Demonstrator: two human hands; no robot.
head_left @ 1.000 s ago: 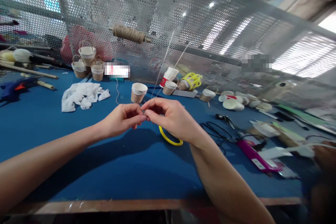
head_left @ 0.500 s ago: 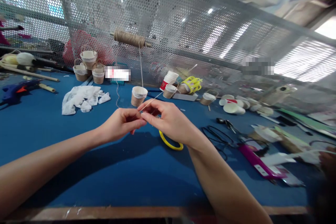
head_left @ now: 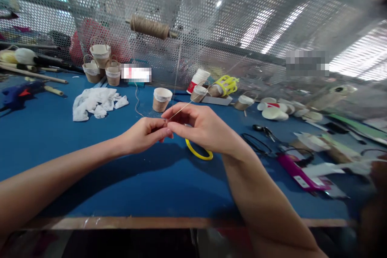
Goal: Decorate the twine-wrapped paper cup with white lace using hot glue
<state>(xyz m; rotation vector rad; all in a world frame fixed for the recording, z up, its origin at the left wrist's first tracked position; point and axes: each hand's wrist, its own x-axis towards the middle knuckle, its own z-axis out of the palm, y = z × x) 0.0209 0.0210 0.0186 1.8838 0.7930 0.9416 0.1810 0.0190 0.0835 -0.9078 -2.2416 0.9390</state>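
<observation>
Over the blue table my left hand and my right hand meet, their fingertips closed in a pinch. A thin strand of twine comes out of that pinch and slants up to the right. Whatever else the fingertips hold is too small to make out. Just behind the hands stands a twine-wrapped paper cup with a white rim. Below my right hand lies a yellow loop handle, partly covered by the hand. Higher up, a spool of twine hangs on a rod at the mesh screen.
Three small wrapped baskets are stacked at the back left, near a crumpled white cloth and a blue glue gun. Paper cups, black cables and a magenta device lie on the right.
The view has tilted down slightly. Both hands stay pinched together at the twine. The upright strand near the spool now hangs farther right and slants.
</observation>
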